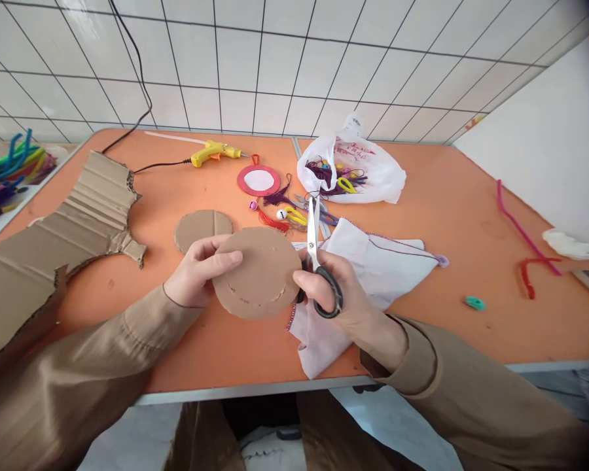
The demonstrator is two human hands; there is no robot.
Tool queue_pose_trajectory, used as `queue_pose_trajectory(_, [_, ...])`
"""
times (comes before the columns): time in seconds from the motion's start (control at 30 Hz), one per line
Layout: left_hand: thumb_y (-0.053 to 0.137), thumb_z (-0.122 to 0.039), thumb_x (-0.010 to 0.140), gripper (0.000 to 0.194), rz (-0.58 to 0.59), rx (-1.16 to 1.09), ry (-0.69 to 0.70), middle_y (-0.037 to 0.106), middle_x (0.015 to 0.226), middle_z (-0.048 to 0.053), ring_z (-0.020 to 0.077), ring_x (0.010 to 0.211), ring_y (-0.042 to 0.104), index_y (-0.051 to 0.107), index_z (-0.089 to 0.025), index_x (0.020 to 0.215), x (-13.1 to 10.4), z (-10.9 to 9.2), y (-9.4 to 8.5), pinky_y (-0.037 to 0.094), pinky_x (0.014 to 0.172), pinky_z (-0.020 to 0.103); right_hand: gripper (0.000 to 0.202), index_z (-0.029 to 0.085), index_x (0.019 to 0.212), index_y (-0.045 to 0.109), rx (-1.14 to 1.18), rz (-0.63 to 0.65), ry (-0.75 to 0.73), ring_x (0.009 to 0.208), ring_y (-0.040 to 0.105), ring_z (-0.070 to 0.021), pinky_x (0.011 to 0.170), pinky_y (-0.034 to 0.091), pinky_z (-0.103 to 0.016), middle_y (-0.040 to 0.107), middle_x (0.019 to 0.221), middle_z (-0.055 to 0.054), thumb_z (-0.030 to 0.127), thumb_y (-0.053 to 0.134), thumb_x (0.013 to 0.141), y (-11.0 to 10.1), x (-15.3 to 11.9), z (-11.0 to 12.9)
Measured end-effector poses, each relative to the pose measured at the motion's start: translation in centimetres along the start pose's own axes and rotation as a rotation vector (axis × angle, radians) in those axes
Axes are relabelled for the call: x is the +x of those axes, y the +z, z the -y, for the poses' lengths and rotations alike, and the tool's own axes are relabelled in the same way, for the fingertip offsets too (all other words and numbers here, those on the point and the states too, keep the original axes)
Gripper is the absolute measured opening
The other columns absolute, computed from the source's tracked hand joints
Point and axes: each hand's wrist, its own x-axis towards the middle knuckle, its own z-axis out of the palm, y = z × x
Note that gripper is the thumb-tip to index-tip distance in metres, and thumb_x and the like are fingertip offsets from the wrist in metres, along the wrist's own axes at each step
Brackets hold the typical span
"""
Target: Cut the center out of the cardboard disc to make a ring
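Clamping my left fingers (224,261) on round brown cardboard (255,271), right fingers (317,286) on black-handled silver scissors (313,239) at its three o'clock.

Yellow glue gun (211,154), white plastic bag (385,175) near tiled wall (277,65).

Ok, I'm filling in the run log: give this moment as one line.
left hand: holds cardboard disc | right hand: holds scissors, touches disc's edge | orange table: second cardboard disc, yellow glue gun
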Motion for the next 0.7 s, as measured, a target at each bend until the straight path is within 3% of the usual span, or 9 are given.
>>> queue_pose_trajectory(0.13, [0.079, -0.038, 0.067, 0.039, 0.128, -0.116, 0.066, 0.075, 0.096, 0.011, 0.0319, 0.093, 0.069, 0.074, -0.017, 0.100, -0.4, 1.2, 0.9, 0.054, 0.079, 0.041, 0.012, 0.022, 0.072, 0.055, -0.016, -0.123, -0.102, 0.054, 0.048, -0.0125, 0.050, 0.041, -0.025, 0.052, 0.060, 0.003, 0.030, 0.058, 0.081, 0.0, 0.3, -0.7])
queue_pose_trajectory(0.23, [0.075, -0.034, 0.075, 0.042, 0.096, -0.200, 0.053, 0.073, 0.110, 0.011, 0.0328, 0.109, 0.064, 0.070, -0.019, 0.113, -0.9, 2.0, 2.1, 0.051, 0.092, 0.044, 0.011, 0.021, 0.074, 0.055, -0.015, -0.123, -0.127, 0.056, 0.048, -0.0115, 0.052, 0.042, -0.025, 0.051, 0.062, 0.003, 0.027, 0.057, 0.082, 0.3, 0.3, -0.9])
queue_pose_trajectory(0.37, [0.076, -0.026, 0.074, 0.040, -0.072, -0.285, 0.015, 0.076, 0.103, 0.008, 0.0298, 0.103, 0.067, 0.070, -0.020, 0.113, -0.8, 2.4, 2.4, 0.056, 0.085, 0.040, 0.014, 0.020, 0.074, 0.054, -0.012, -0.073, -0.106, 0.054, 0.052, -0.0101, 0.050, 0.042, -0.023, 0.053, 0.064, 0.004, 0.029, 0.059, 0.083, 0.6, 0.1, -0.8])
queue_pose_trajectory(0.47, [0.083, -0.024, 0.065, 0.037, -0.192, -0.257, 0.014, 0.077, 0.092, 0.007, 0.0276, 0.091, 0.071, 0.074, -0.017, 0.100, -0.2, 1.9, 1.4, 0.058, 0.076, 0.034, 0.016, 0.019, 0.082, 0.056, -0.004, -0.062, -0.112, 0.059, 0.059, -0.0117, 0.054, 0.049, -0.025, 0.059, 0.071, 0.002, 0.034, 0.063, 0.083, 0.1, -0.1, -0.5])
queue_pose_trajectory(0.53, [0.084, -0.021, 0.061, 0.029, -0.252, -0.232, 0.049, 0.077, 0.088, 0.004, 0.0243, 0.084, 0.072, 0.075, -0.017, 0.088, 0.0, 1.2, 0.7, 0.058, 0.073, 0.031, 0.019, 0.019, 0.087, 0.059, -0.055, -0.069, -0.116, 0.054, 0.057, -0.0113, 0.052, 0.048, -0.024, 0.057, 0.064, 0.003, 0.034, 0.067, 0.080, -0.5, -0.3, 0.0])
queue_pose_trajectory(0.6, [0.083, -0.018, 0.061, 0.027, -0.266, -0.186, 0.073, 0.077, 0.088, 0.004, 0.0229, 0.083, 0.071, 0.076, -0.017, 0.086, 0.0, 0.3, 0.4, 0.058, 0.072, 0.030, 0.020, 0.017, 0.084, 0.061, -0.100, 0.062, -0.074, 0.048, 0.054, -0.0101, 0.048, 0.045, -0.023, 0.053, 0.056, 0.005, 0.034, 0.069, 0.077, -1.1, -0.4, 0.5])
queue_pose_trajectory(0.7, [0.082, -0.018, 0.059, 0.026, -0.230, -0.151, 0.079, 0.077, 0.084, 0.003, 0.0214, 0.077, 0.071, 0.076, -0.017, 0.084, -0.3, -0.7, 0.4, 0.058, 0.067, 0.028, 0.025, 0.016, 0.080, 0.061, -0.088, 0.300, 0.127, 0.044, 0.054, -0.0098, 0.043, 0.044, -0.021, 0.055, 0.056, 0.004, 0.039, 0.070, 0.076, -1.7, -0.4, 1.3])
